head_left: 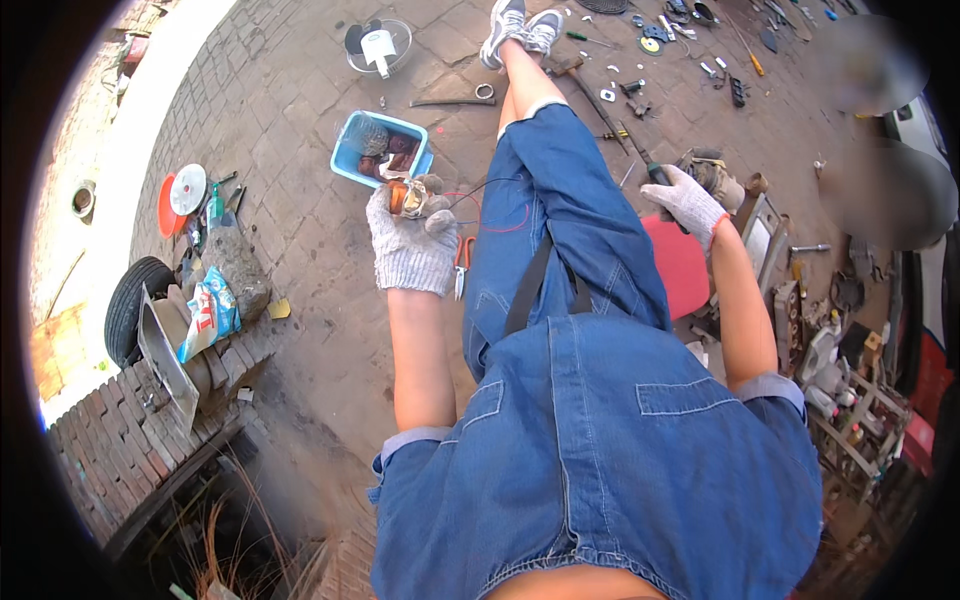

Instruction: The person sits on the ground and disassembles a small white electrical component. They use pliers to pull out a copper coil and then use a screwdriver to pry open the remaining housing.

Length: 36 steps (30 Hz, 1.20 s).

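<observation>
My left hand (415, 235), in a whitish knit glove, is closed around a small motor part with an orange-copper coil (408, 198). Thin red and black wires (480, 205) trail from it across my thigh. Just beyond sits a light-blue plastic basin (426, 160) holding dark reddish-brown pieces and a grey lump. Red-handled scissors or snips (462, 266) lie beside my left wrist. My right hand (690, 200), gloved too, grips the dark handle of a hammer (603, 107); its head points away past my right shin. A greasy metal machine part (712, 180) lies beside that hand.
A clear bowl (395, 45) with a white piece stands far ahead. Loose tools and small parts litter the far right ground. At left are a tyre (135, 310), a plastic bag (212, 315) and a brick edge (130, 430) above a dark pit. A red seat (675, 265) is near my right thigh.
</observation>
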Tool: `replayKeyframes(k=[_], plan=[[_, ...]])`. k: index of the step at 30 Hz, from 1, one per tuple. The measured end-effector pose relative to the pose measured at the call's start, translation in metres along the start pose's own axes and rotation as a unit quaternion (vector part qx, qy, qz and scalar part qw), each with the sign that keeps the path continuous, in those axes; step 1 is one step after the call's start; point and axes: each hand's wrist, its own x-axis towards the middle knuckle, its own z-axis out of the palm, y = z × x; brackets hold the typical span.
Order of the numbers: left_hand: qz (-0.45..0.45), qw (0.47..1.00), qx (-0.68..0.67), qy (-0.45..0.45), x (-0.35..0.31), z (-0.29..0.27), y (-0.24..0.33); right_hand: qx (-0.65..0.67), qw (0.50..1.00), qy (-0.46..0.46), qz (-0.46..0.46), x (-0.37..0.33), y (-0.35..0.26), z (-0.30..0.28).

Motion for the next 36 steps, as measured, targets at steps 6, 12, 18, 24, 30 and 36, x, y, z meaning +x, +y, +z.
replayKeyframes(k=[6, 12, 18, 24, 30, 36], plan=[[-0.016, 1.000, 0.000, -0.010, -0.011, -0.010, -0.004, -0.002, 0.990, 0.019, 0.142, 0.062, 0.076, -0.016], [0.002, 0.993, 0.108, -0.040, -0.025, 0.013, -0.028, 0.076, 0.984, 0.074, 0.144, 0.086, 0.148, -0.009], [-0.013, 0.991, 0.133, -0.028, -0.024, 0.020, -0.052, -0.057, 0.934, 0.282, 0.213, 0.064, 0.219, 0.023], [-0.026, 0.981, 0.181, -0.058, -0.015, 0.024, -0.069, -0.122, 0.896, 0.332, 0.269, 0.028, 0.259, 0.067], [0.030, 0.967, 0.236, -0.094, -0.018, 0.037, -0.084, -0.160, 0.900, 0.290, 0.284, 0.020, 0.271, 0.080], [0.246, 0.863, 0.434, -0.084, -0.041, 0.055, -0.106, 0.162, 0.902, 0.381, -0.118, 0.013, 0.135, 0.050]])
